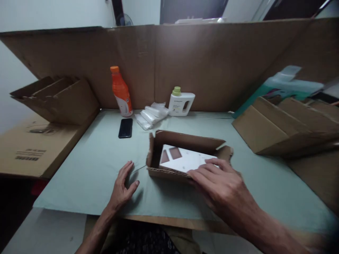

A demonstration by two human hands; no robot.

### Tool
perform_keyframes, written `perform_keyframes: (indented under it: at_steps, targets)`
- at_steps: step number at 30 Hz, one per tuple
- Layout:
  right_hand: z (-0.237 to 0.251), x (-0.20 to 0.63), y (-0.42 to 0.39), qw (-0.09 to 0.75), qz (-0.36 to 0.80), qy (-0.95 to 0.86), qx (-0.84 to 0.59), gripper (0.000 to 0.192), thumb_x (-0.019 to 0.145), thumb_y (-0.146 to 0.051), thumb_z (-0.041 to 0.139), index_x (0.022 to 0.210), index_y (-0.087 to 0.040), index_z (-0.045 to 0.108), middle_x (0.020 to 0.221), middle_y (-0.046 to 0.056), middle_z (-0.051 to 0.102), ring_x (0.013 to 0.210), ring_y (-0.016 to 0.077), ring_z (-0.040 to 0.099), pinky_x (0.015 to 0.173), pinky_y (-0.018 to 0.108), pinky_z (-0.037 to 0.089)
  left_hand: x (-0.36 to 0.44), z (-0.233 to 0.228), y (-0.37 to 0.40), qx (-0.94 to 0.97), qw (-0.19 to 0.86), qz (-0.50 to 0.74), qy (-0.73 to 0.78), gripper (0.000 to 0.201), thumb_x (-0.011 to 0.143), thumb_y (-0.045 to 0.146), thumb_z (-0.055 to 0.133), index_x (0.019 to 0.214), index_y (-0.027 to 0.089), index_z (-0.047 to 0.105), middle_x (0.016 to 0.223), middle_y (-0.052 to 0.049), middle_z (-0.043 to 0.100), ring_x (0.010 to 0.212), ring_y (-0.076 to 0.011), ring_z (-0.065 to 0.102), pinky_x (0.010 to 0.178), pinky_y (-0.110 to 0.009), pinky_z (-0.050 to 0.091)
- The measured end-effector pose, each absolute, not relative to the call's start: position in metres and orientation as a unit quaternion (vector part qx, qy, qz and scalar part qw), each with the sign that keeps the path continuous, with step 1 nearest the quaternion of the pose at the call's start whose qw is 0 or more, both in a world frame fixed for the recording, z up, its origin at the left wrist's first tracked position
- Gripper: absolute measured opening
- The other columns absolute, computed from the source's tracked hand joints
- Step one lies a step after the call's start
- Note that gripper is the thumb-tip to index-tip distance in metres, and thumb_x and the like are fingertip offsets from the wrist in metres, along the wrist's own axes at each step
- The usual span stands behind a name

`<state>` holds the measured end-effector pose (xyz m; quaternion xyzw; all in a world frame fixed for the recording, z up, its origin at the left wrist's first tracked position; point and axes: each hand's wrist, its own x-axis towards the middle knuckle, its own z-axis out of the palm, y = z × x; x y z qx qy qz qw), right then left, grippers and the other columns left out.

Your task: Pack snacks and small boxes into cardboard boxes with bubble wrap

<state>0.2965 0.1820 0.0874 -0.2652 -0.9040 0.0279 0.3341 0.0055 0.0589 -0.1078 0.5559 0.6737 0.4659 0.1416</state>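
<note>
An open brown cardboard box (185, 135) stands on the cloth in front of me. Inside it lies a flat white box (182, 160) with brownish rectangles at its left end, slightly tilted. My right hand (219, 180) reaches over the near wall, its fingers closed on the near right part of the white box; the thumb is hidden. To the left of the cardboard box, my left hand (123, 187) is open and holds nothing. Its fingers and thumb are spread just above or on the cloth.
A pale green cloth (92, 169) covers the table. Behind are a black phone (125, 128), an orange bottle (122, 91), clear plastic packets (152, 115) and a white jug (181, 104). Cardboard dividers (66, 98) flank the left, more cardboard boxes (265, 123) the right. A cardboard wall (201, 63) closes the back.
</note>
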Motion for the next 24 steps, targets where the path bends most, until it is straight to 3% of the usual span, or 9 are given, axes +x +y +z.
perform_keyframes:
  at_steps: [2, 5, 8, 11, 14, 17, 24]
  targets:
    - [0.091, 0.289, 0.181, 0.301, -0.020, -0.941, -0.155, 0.013, 0.096, -0.021, 0.064, 0.108, -0.022, 0.069, 0.096, 0.004, 0.077, 0.089, 0.0219, 0.071, 0.096, 0.045, 0.052, 0.007, -0.108, 0.050, 0.550, 0.155, 0.486, 0.661, 0.064, 0.092, 0.038, 0.063, 0.151, 0.024, 0.043, 0.153, -0.013, 0.049, 0.143, -0.0326, 0.046, 0.117, -0.053, 0.041]
    - [0.080, 0.309, 0.189, 0.397, -0.028, -0.892, -0.215, 0.027, 0.093, -0.020, 0.069, 0.119, -0.024, 0.067, 0.112, 0.007, 0.075, 0.104, 0.0267, 0.069, 0.103, 0.048, 0.048, 0.006, -0.106, 0.040, 0.531, 0.167, 0.499, 0.664, 0.068, 0.092, 0.037, 0.063, 0.154, 0.027, 0.038, 0.155, -0.011, 0.048, 0.144, -0.0329, 0.045, 0.119, -0.053, 0.039]
    - [0.046, 0.331, 0.202, 0.439, 0.036, -0.826, -0.352, 0.026, 0.092, -0.026, 0.067, 0.118, -0.026, 0.069, 0.111, 0.008, 0.075, 0.100, 0.0272, 0.071, 0.095, 0.044, 0.054, 0.006, -0.099, 0.041, 0.517, 0.189, 0.503, 0.666, 0.071, 0.090, 0.036, 0.064, 0.155, 0.026, 0.037, 0.156, -0.012, 0.046, 0.143, -0.0341, 0.044, 0.119, -0.055, 0.037]
    - [0.000, 0.331, 0.210, 0.354, 0.162, -0.823, -0.414, 0.032, 0.088, -0.039, 0.065, 0.114, -0.022, 0.071, 0.107, 0.008, 0.077, 0.094, 0.0278, 0.074, 0.079, 0.037, 0.060, 0.011, -0.090, 0.053, 0.517, 0.218, 0.504, 0.657, 0.071, 0.087, 0.034, 0.065, 0.152, 0.023, 0.040, 0.152, -0.014, 0.049, 0.139, -0.0349, 0.048, 0.116, -0.055, 0.040]
    - [-0.039, 0.315, 0.209, 0.284, 0.274, -0.805, -0.442, 0.035, 0.081, -0.043, 0.062, 0.104, -0.019, 0.072, 0.100, 0.010, 0.079, 0.087, 0.0292, 0.075, 0.070, 0.035, 0.061, 0.018, -0.082, 0.070, 0.511, 0.236, 0.512, 0.650, 0.056, 0.086, 0.033, 0.063, 0.139, 0.019, 0.053, 0.134, -0.015, 0.061, 0.124, -0.0328, 0.058, 0.106, -0.050, 0.049]
    - [-0.058, 0.304, 0.208, 0.300, 0.325, -0.763, -0.472, 0.033, 0.080, -0.045, 0.060, 0.098, -0.019, 0.070, 0.097, 0.013, 0.079, 0.084, 0.0292, 0.075, 0.068, 0.034, 0.060, 0.019, -0.077, 0.093, 0.489, 0.248, 0.520, 0.655, 0.042, 0.086, 0.032, 0.060, 0.126, 0.018, 0.058, 0.116, -0.012, 0.065, 0.109, -0.0291, 0.063, 0.096, -0.045, 0.054]
    - [-0.068, 0.299, 0.232, 0.360, 0.317, -0.700, -0.529, 0.044, 0.075, -0.054, 0.064, 0.103, -0.020, 0.065, 0.095, 0.013, 0.077, 0.085, 0.0305, 0.074, 0.072, 0.038, 0.059, 0.006, -0.068, 0.157, 0.534, 0.311, 0.518, 0.591, 0.062, 0.080, 0.022, 0.056, 0.141, 0.015, 0.048, 0.135, -0.014, 0.060, 0.127, -0.0313, 0.055, 0.114, -0.050, 0.042]
